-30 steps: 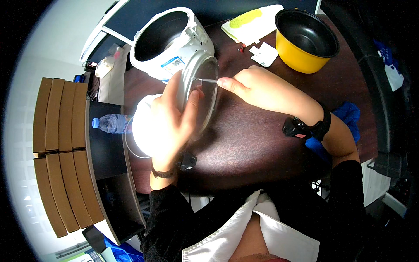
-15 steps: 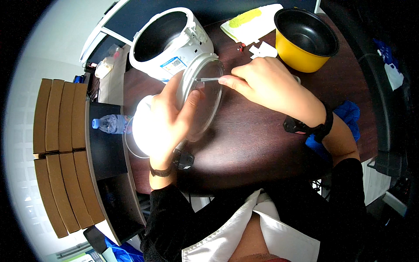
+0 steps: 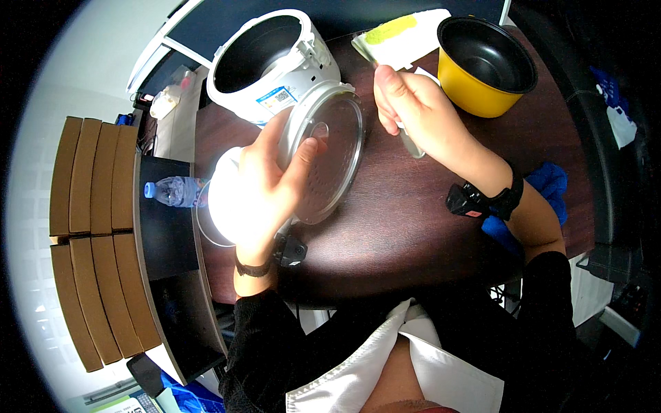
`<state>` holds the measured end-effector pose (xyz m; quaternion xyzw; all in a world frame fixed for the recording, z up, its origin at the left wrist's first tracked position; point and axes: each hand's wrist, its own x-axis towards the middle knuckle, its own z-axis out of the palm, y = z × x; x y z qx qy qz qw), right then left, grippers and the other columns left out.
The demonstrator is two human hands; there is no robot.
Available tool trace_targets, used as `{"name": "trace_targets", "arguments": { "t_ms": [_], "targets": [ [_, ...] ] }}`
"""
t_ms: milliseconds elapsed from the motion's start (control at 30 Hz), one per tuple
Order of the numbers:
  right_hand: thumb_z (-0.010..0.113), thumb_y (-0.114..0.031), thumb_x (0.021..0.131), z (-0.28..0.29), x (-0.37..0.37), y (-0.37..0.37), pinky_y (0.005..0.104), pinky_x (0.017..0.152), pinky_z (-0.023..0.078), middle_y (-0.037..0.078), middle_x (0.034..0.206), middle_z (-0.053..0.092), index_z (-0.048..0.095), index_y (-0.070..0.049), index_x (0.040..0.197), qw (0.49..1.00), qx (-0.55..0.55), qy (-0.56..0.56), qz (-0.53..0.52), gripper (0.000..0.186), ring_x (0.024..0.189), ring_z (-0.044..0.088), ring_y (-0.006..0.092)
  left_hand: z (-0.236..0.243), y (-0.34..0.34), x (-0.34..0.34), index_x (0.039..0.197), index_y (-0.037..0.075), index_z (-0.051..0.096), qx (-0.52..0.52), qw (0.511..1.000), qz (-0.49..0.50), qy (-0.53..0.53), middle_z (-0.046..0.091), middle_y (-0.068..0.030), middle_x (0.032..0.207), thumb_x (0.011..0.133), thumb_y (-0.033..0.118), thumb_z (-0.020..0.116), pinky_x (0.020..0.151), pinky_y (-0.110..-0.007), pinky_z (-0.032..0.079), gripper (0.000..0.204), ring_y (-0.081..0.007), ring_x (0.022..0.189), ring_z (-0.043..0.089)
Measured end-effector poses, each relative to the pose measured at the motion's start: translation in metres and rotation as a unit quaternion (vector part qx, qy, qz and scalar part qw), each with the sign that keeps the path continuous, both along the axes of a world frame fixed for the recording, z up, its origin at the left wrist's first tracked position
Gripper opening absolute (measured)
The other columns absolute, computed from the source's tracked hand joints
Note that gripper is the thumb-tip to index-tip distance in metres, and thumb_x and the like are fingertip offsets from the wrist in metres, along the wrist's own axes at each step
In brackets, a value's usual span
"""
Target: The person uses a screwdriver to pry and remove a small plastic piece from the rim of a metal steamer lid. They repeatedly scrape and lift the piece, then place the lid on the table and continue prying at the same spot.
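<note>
My left hand [image 3: 265,175] grips a round rice cooker lid [image 3: 337,165], thumb on its clear or shiny inner side and fingers behind. The lid stands tilted, its upper rim close against the white rice cooker body [image 3: 303,86]; whether they are joined I cannot tell. To the right of the lid and apart from it, my right hand [image 3: 416,110] is closed on a slim metal utensil [image 3: 413,143]. A flat rounded end sticks out below the fist and a blurred end above it, so its exact kind is unclear.
A yellow pot with black inside [image 3: 482,100] stands at the far right, beside a white and yellow-green cloth or packet [image 3: 413,41]. A blue cloth [image 3: 547,182] lies near my right forearm. Leftward are a plastic bottle [image 3: 179,192] and stacked brown boxes [image 3: 82,179].
My right hand has drawn back from the lid and turned, so the utensil now points up and away instead of touching the lid. My left hand still holds the lid, now turned slightly more open.
</note>
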<state>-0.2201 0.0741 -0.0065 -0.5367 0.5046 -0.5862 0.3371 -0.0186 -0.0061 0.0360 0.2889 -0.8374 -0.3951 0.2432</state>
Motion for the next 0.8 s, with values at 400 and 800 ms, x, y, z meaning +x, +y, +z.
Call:
{"name": "trace_targets", "arguments": {
  "t_ms": [400, 800],
  "targets": [
    [0.034, -0.034, 0.101, -0.026, 0.013, -0.012, 0.0242, 0.052, 0.039, 0.0, 0.058, 0.046, 0.058, -0.002, 0.083, 0.993, -0.057, -0.07, -0.076, 0.044, 0.05, 0.044, 0.0086, -0.004, -0.001, -0.004, 0.117, -0.002, 0.055, -0.047, 0.998, -0.012, 0.027, 0.07, -0.0149, 0.089, 0.086, 0.007, 0.056, 0.076, -0.031, 0.053, 0.033, -0.0223, 0.084, 0.069],
    [0.039, -0.038, 0.1, -0.015, 0.018, -0.002, 0.0229, 0.051, 0.033, -0.004, 0.058, 0.042, 0.052, -0.006, 0.072, 0.996, -0.007, -0.067, 0.061, 0.044, 0.055, 0.039, 0.0054, -0.004, 0.001, -0.003, 0.117, -0.002, 0.055, -0.053, 0.998, -0.011, 0.019, 0.07, -0.0151, 0.087, 0.085, 0.008, 0.057, 0.074, -0.031, 0.053, 0.034, -0.0225, 0.082, 0.069]
  ]
}}
